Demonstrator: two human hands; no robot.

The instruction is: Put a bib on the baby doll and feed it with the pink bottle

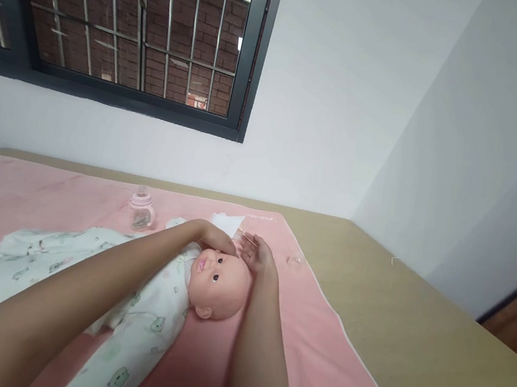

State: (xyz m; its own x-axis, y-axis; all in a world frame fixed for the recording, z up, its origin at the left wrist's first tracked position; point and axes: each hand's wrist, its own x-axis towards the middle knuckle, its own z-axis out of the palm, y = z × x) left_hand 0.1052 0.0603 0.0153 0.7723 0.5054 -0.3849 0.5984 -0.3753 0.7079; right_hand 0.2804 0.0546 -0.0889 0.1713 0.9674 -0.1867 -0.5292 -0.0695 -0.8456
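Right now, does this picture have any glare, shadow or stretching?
Head view: white glare shows in the window; same view, the pink blanket is shadowed below the doll's head; same view, the left forearm looks stretched toward the lower-left corner.

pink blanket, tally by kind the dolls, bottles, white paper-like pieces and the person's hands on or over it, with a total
Doll: 1
Baby bottle: 1
White paper-like piece: 1
Left hand and right hand: 2
Total: 5
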